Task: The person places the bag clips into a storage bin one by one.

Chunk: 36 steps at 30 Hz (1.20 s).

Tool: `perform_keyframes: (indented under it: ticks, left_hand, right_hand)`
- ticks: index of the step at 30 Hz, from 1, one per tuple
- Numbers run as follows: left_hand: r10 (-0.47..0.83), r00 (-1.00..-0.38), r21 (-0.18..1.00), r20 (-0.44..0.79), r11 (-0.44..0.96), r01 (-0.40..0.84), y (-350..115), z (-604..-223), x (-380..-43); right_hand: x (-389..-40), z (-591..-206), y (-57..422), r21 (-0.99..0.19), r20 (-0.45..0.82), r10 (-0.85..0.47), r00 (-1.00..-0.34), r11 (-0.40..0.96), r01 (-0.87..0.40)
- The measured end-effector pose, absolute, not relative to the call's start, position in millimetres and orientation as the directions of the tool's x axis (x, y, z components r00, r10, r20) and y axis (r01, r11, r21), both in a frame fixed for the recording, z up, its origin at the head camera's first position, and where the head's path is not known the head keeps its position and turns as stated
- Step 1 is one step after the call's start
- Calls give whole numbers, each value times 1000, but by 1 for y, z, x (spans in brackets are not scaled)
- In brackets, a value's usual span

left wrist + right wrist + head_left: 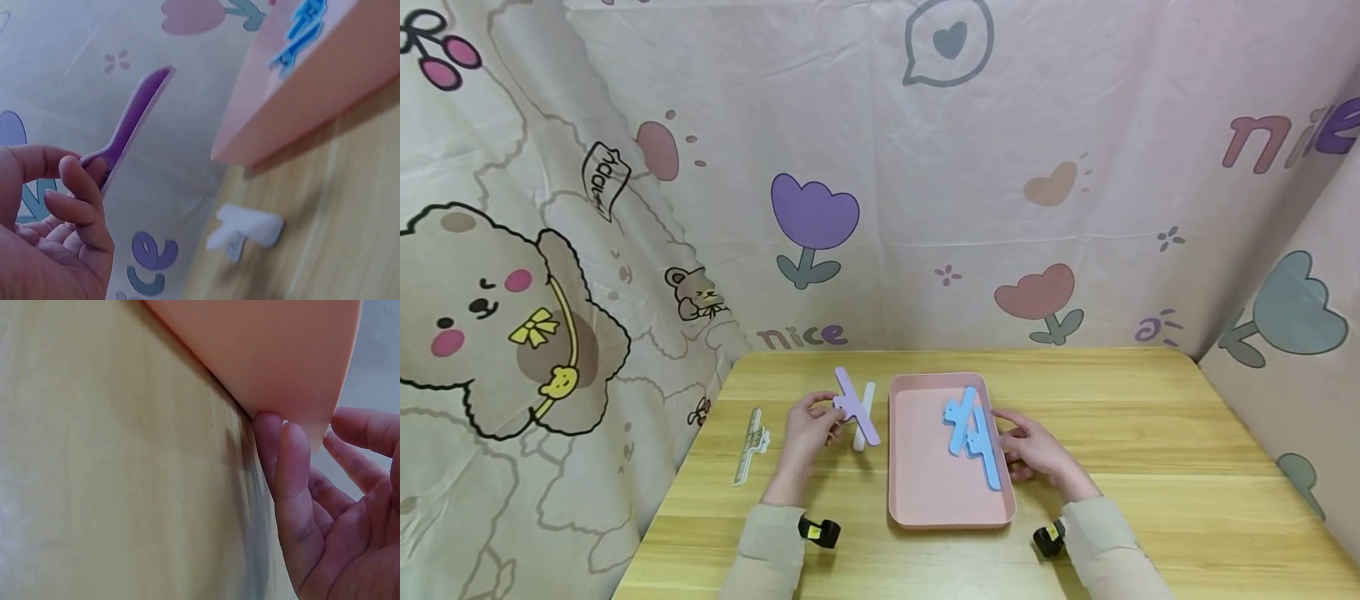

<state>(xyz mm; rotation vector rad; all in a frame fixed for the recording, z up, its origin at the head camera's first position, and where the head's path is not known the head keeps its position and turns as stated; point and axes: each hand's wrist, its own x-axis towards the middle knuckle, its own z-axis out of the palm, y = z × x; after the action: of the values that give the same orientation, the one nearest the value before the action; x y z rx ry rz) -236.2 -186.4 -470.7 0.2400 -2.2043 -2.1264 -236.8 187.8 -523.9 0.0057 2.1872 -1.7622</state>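
Note:
My left hand (pixel 808 429) pinches a purple long-bar clip (pixel 857 407) between thumb and fingers, held up off the table. Below and partly behind it, a white long-bar clip (pixel 865 417) lies on the table; the left wrist view shows this white clip (pixel 244 226) apart from the hand. My right hand (pixel 1033 446) is at the right side of a pink tray (pixel 917 492). In the right wrist view, its fingertips (pixel 292 440) touch the outer wall and rim of the tray (pixel 275 356). Two blue long-bar clips (pixel 961 421) lie inside, toward the tray's right side.
A clear long-bar clip (pixel 748 448) lies on the wooden table (pixel 1120 417) left of my left hand. Behind the table hangs a patterned curtain (pixel 895 208), which also runs along both sides.

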Motion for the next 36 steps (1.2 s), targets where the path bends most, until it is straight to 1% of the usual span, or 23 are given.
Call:
perform_keyframes:
  ticks: [9, 18, 27, 32, 36]
  left_hand:
    - [-64, -997, 999, -48, -10, -47, -162, -460, -227]
    - [69, -997, 1000, -18, -20, -20, -131, -463, -215]
    - [134, -990, 998, -31, 51, -24, -99, -470, -204]
    - [151, -987, 998, -62, 34, -58, -82, -477, -198]
    - [151, -985, 996, -85, 45, -79, -73, -485, -194]
  right_hand:
    - [-236, -523, 185, -946, -262, -168, -950, 239, 219]
    - [-235, -524, 184, -943, -272, -159, -949, 240, 230]
    - [-234, -525, 184, -947, -267, -173, -948, 232, 224]
    - [-235, -526, 185, -947, -271, -176, -946, 227, 229]
    - [-236, -527, 185, -943, -282, -174, -944, 230, 239]
